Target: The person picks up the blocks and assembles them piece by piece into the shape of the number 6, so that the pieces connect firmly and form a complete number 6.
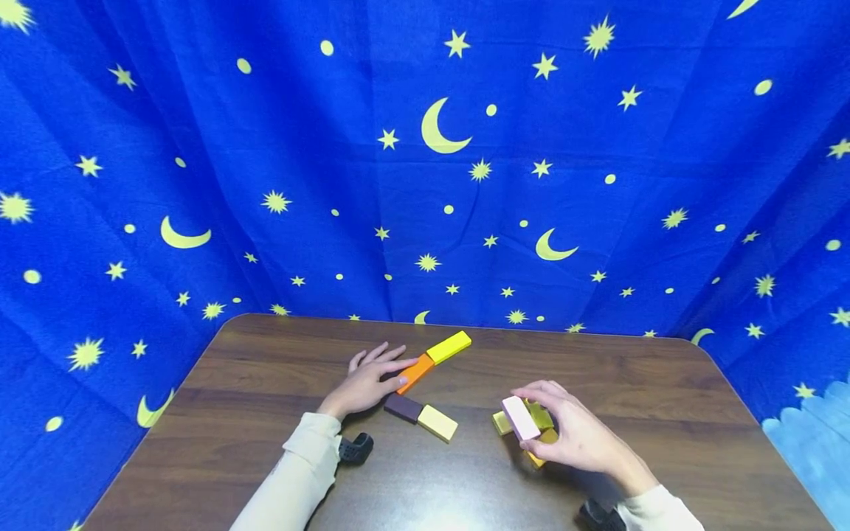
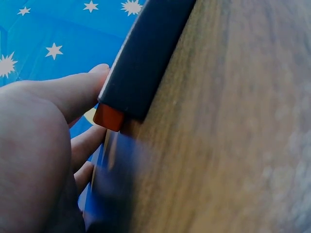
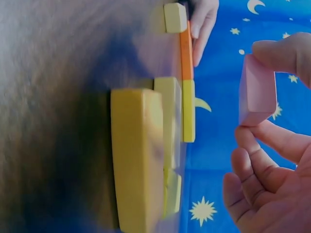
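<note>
My right hand (image 1: 578,435) pinches a pale pink block (image 1: 521,419) between thumb and fingers, raised above the table. Beneath it lie a pale yellow block (image 1: 502,422), an olive-yellow block (image 1: 541,415) and an amber block (image 1: 536,460), partly covered by the hand and pink block. My left hand (image 1: 358,385), fingers extended, touches an orange block (image 1: 417,374) with thumb and forefinger. A bright yellow block (image 1: 450,347) meets the orange block's far end. Nearer me, a dark brown block (image 1: 403,408) sits end to end with a cream block (image 1: 438,423).
The brown wooden table (image 1: 265,369) has rounded far corners. Behind and beside it hangs a blue curtain (image 1: 345,177) with moons and stars. Light-blue cloth (image 1: 813,435) shows at the right. Black bands (image 1: 356,449) are on both wrists.
</note>
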A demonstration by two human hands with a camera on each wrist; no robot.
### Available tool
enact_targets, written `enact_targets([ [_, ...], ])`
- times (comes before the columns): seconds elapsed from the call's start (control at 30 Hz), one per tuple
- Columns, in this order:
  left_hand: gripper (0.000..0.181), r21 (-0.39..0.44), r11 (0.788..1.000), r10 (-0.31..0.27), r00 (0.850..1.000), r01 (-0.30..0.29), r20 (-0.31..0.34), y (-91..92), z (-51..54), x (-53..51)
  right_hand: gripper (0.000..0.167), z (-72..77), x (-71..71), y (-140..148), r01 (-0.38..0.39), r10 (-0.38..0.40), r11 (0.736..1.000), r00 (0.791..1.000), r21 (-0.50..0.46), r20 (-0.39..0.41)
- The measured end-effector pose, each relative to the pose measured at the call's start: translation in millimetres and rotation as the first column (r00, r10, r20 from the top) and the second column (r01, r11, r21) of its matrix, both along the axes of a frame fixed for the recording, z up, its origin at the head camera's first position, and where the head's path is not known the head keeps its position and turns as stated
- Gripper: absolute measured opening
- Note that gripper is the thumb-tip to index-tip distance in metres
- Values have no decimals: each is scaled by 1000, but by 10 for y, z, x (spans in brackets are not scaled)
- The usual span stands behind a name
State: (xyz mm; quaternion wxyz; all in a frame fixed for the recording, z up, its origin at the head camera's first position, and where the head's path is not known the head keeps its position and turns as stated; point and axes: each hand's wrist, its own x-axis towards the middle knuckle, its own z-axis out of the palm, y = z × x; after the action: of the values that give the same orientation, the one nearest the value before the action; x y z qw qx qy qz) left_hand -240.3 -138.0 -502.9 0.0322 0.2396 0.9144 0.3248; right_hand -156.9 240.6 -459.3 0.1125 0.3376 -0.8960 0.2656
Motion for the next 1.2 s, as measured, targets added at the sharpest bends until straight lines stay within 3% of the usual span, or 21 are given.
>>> enact_targets([
  [0.47, 40, 12, 1000, -17, 1000, 16, 5, 4, 37, 27, 69, -100, 102, -186, -39, 37, 998, 998, 39, 40],
  [0.73, 41, 16, 1000, -15, 1000, 15, 0, -2, 53, 18, 71, -134, 96, -294, -85, 80, 996, 990, 39, 118],
  [1.2, 41, 4, 1000, -12, 1000, 12, 8, -3, 52, 18, 65, -202, 81, -438, -125, 119, 989, 989, 75, 89],
])
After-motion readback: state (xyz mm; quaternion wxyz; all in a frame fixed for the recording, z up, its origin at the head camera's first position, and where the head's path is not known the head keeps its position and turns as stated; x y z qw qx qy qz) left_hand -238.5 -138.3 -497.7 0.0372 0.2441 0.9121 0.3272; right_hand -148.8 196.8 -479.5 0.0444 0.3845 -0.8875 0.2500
